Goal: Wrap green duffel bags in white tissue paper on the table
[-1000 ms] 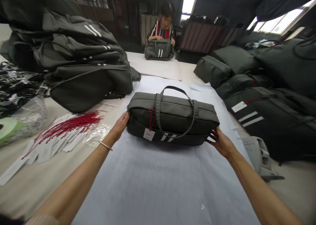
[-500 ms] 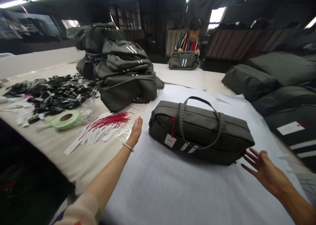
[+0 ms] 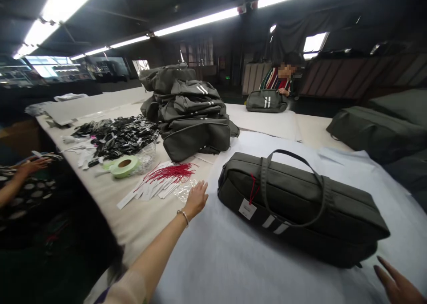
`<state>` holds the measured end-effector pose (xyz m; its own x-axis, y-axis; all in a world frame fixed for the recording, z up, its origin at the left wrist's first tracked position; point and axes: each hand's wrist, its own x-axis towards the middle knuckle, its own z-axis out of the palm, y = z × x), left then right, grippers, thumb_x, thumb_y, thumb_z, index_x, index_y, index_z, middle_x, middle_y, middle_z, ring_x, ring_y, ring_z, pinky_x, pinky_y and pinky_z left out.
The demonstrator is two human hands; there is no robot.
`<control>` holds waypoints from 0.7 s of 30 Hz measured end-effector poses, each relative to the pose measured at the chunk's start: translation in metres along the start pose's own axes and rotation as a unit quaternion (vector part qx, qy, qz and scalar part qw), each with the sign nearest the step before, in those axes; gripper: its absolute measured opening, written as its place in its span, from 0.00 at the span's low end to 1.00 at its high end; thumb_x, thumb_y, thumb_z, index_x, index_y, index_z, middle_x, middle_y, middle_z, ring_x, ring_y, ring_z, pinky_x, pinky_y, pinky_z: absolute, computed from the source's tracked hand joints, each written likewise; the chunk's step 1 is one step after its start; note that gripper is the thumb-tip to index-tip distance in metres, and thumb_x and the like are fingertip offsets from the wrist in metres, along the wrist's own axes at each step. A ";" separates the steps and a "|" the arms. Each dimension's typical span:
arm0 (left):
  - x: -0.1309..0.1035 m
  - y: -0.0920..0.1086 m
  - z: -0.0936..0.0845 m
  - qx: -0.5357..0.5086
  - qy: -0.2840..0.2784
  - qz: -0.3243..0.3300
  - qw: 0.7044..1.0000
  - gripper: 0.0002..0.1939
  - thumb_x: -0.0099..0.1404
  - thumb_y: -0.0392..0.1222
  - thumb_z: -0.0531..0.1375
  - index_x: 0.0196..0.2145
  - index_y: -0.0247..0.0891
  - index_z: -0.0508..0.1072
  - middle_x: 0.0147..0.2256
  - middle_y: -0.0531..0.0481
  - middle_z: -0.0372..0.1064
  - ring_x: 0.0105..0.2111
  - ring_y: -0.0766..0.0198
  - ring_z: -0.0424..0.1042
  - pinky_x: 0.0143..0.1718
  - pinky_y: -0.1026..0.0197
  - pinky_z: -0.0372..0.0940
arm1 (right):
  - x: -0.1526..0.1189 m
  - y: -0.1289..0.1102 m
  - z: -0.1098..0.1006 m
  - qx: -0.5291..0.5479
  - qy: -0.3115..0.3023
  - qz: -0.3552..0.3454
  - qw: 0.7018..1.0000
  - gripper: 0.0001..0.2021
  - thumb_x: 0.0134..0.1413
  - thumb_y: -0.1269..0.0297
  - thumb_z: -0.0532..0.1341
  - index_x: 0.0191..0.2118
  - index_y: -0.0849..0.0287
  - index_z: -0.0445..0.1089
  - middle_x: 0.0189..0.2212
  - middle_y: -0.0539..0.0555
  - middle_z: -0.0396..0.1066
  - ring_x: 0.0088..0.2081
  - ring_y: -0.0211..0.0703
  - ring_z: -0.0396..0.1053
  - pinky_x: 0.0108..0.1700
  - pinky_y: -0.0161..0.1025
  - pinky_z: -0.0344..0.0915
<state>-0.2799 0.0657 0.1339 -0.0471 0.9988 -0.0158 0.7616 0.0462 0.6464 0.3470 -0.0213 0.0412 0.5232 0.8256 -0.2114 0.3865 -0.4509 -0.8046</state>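
Note:
A dark green duffel bag [image 3: 300, 206] lies on the white sheet, its handle loop raised and a white tag [image 3: 247, 209] hanging from a red cord on its side. My left hand [image 3: 197, 200], palm down and empty, hovers left of the bag by a small clear plastic piece [image 3: 184, 191]. Its fingers are stretched out. My right hand [image 3: 398, 281] is partly cut off at the lower right, just off the bag's right end, fingers apart and holding nothing. Left of my left hand lie white tags with red cords [image 3: 170, 174].
Stacked green bags [image 3: 196, 130] stand behind the tags. Left are a pile of black straps [image 3: 123, 135] and a pale green tape roll [image 3: 124, 167]. More bags [image 3: 373, 132] sit at right. A co-worker [image 3: 278, 79] handles a bag opposite; another person's arm [image 3: 23, 175] shows at left.
The view has swung left and up. My left hand has turned from edge-on to palm down, nearer the plastic piece. My right hand has dropped lower, partly out of view.

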 end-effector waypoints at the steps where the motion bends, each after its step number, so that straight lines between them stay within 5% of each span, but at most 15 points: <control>1: -0.005 -0.002 0.004 0.023 -0.027 0.005 0.999 0.26 0.58 0.38 0.60 0.55 0.41 0.69 0.63 0.40 0.58 0.66 0.47 0.49 0.66 0.39 0.39 | -0.001 0.011 0.002 -0.025 0.010 -0.001 1.000 0.29 0.25 0.37 0.60 0.42 0.34 0.66 0.50 0.69 0.67 0.65 0.64 0.47 0.63 0.50 0.48; 4: -0.012 -0.011 0.009 0.071 -0.063 0.010 0.995 0.24 0.52 0.37 0.62 0.49 0.43 0.74 0.57 0.39 0.67 0.61 0.41 0.60 0.62 0.35 0.49 | -0.017 0.010 -0.002 -0.043 0.034 0.025 0.998 0.28 0.21 0.39 0.60 0.36 0.42 0.64 0.45 0.66 0.71 0.63 0.70 0.54 0.67 0.51 0.45; 6: -0.002 -0.012 0.006 0.083 -0.035 0.014 0.996 0.22 0.54 0.37 0.61 0.48 0.39 0.74 0.55 0.34 0.68 0.58 0.39 0.64 0.60 0.35 0.54 | -0.031 -0.024 -0.012 -0.041 0.079 0.020 0.996 0.31 0.28 0.37 0.57 0.42 0.47 0.65 0.52 0.66 0.68 0.64 0.68 0.53 0.68 0.52 0.45; 8: 0.020 0.001 -0.002 0.076 0.018 0.033 0.996 0.22 0.60 0.40 0.56 0.51 0.33 0.72 0.55 0.29 0.66 0.58 0.39 0.64 0.60 0.38 0.55 | -0.048 -0.082 -0.023 -0.056 0.149 -0.029 0.987 0.33 0.39 0.37 0.54 0.51 0.50 0.65 0.60 0.64 0.61 0.65 0.64 0.51 0.69 0.53 0.43; 10: 0.047 0.032 -0.014 0.057 0.067 0.074 0.993 0.24 0.66 0.44 0.51 0.57 0.31 0.67 0.59 0.30 0.61 0.61 0.43 0.60 0.63 0.42 0.53 | -0.067 -0.155 -0.030 -0.078 0.184 -0.103 0.974 0.35 0.46 0.38 0.51 0.57 0.52 0.63 0.64 0.59 0.57 0.66 0.61 0.51 0.69 0.54 0.42; 13: 0.081 0.103 -0.037 0.029 0.086 0.165 0.982 0.26 0.70 0.50 0.47 0.63 0.40 0.60 0.66 0.43 0.52 0.66 0.54 0.50 0.67 0.50 0.46 | -0.097 -0.260 -0.028 -0.083 0.169 -0.194 0.963 0.34 0.51 0.40 0.51 0.59 0.53 0.63 0.63 0.55 0.59 0.65 0.59 0.53 0.69 0.55 0.45; 15: 0.096 0.146 -0.047 0.008 0.082 0.251 0.965 0.27 0.70 0.51 0.50 0.62 0.38 0.60 0.66 0.42 0.52 0.67 0.53 0.48 0.67 0.49 0.45 | -0.106 -0.306 -0.023 -0.089 0.140 -0.227 0.960 0.30 0.55 0.45 0.53 0.58 0.57 0.65 0.61 0.58 0.62 0.64 0.57 0.55 0.68 0.54 0.45; 18: 0.118 0.168 -0.044 -0.065 0.083 0.265 0.958 0.31 0.67 0.54 0.56 0.62 0.33 0.62 0.66 0.36 0.51 0.67 0.49 0.46 0.67 0.48 0.40 | -0.097 -0.318 -0.017 -0.049 0.142 -0.204 0.968 0.26 0.58 0.47 0.55 0.59 0.52 0.64 0.64 0.54 0.58 0.66 0.50 0.51 0.69 0.48 0.41; 21: 0.126 0.138 -0.027 -0.239 0.026 0.120 0.963 0.32 0.68 0.59 0.54 0.62 0.37 0.62 0.66 0.40 0.52 0.67 0.54 0.48 0.67 0.50 0.40 | -0.082 -0.276 -0.013 0.007 0.143 -0.081 0.986 0.25 0.60 0.42 0.51 0.58 0.47 0.63 0.64 0.52 0.58 0.63 0.50 0.55 0.66 0.54 0.50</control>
<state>-0.1984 0.1975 0.2419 0.0513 0.9767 0.2085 0.3705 -0.2125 0.9042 0.2072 0.0308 0.2885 0.6497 0.7556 0.0839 0.4727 -0.3151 -0.8230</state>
